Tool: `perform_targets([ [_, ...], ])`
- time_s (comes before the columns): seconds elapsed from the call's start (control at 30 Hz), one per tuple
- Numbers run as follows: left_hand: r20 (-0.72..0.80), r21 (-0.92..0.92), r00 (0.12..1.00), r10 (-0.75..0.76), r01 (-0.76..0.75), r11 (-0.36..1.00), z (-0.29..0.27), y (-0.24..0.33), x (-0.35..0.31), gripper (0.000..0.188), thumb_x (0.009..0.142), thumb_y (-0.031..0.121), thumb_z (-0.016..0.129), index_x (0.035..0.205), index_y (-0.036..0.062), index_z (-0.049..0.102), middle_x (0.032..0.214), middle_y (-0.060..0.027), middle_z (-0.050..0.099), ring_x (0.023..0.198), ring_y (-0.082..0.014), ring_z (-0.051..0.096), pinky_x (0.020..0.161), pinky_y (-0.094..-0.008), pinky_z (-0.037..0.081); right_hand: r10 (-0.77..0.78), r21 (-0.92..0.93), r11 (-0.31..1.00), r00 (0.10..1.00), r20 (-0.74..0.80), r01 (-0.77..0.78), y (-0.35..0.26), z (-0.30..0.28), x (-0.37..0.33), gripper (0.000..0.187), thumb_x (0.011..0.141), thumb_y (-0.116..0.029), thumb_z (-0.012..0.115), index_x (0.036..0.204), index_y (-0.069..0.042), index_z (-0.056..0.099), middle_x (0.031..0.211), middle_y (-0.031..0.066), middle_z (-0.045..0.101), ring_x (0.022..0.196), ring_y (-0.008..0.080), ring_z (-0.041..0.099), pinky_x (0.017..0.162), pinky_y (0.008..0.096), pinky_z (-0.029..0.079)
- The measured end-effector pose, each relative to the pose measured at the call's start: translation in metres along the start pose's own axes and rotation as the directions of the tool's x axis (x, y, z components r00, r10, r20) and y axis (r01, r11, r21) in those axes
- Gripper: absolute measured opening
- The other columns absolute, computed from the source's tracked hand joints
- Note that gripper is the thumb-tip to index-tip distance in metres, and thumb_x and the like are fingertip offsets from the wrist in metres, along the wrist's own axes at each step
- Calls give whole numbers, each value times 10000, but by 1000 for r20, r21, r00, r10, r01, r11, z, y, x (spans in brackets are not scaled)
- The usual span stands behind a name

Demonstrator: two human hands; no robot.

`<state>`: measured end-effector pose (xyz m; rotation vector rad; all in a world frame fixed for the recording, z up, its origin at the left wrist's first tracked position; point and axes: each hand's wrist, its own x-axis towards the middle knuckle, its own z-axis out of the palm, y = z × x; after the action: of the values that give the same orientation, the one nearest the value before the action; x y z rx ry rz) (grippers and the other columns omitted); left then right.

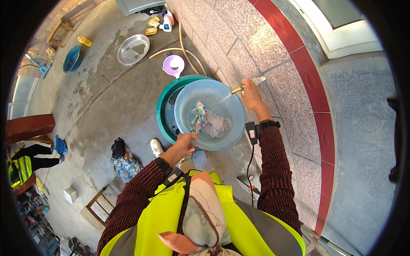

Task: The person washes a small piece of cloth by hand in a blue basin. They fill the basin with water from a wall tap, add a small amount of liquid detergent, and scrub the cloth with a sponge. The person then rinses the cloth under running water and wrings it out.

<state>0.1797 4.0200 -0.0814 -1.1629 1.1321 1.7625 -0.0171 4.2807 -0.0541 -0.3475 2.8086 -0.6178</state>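
Note:
My left hand [183,146] grips the near left rim of a light-blue plastic basin [237,112]. Wet cloths lie in it: a white one with coloured spots [199,116] and a plain greyish one [218,125]. With my right hand [251,96] I hold the brass tap [237,89] on the wall, fingers closed round it. Water [224,98] runs from its spout into the basin. Beneath and to the left stands a larger green tub [160,109] with dark water in it, partly hidden by the blue basin.
A purple dipper [174,65], a beige hose [184,47] and a metal basin [133,49] lie beyond the tub. Bottles [167,23] stand by the wall. Bundled clothes [126,165] and a wooden chair [97,205] are at left. A person in a yellow vest [22,170] is far left.

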Motion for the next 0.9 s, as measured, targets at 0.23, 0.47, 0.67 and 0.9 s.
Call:
perform_targets([
  [0.23, 8, -28, 1000, -12, 12, 1000, -3, -2, 4, 306, 701, 126, 607, 988, 26, 580, 772, -96, 585, 530, -194, 572, 411, -292, 413, -15, 11, 1000, 999, -29, 16, 1, 1, 0, 431, 754, 66, 470, 1153, -71, 376, 1065, 218, 480, 1039, 408, 468, 880, 465, 385],
  [0.47, 8, -38, 999, -31, 31, 999, -7, -9, 11, 283, 705, 133, 611, 968, 32, 581, 762, -90, 576, 531, -193, 560, 413, -292, 408, 6, 16, 1000, 1000, 6, -6, 0, 0, -1, 451, 746, 43, 503, 1147, -108, 362, 1102, 194, 449, 1078, 400, 443, 892, 470, 395],
  [0.67, -1, -36, 999, -38, 38, 999, -9, -11, 14, 270, 706, 136, 611, 952, 28, 581, 752, -98, 589, 527, -185, 540, 417, -289, 416, 7, 19, 1000, 1000, 23, -7, 4, 2, 1, 457, 750, 30, 501, 1153, -129, 355, 1121, 189, 436, 1093, 403, 429, 904, 476, 394],
  [0.9, -24, -23, 999, -37, 36, 999, -9, -10, 16, 281, 705, 135, 615, 954, 23, 550, 759, -100, 593, 536, -189, 546, 418, -287, 417, -24, 19, 1000, 999, -41, 25, 6, 6, 1, 511, 709, 93, 515, 1164, -88, 370, 1076, 204, 471, 1051, 393, 464, 887, 452, 388],
])
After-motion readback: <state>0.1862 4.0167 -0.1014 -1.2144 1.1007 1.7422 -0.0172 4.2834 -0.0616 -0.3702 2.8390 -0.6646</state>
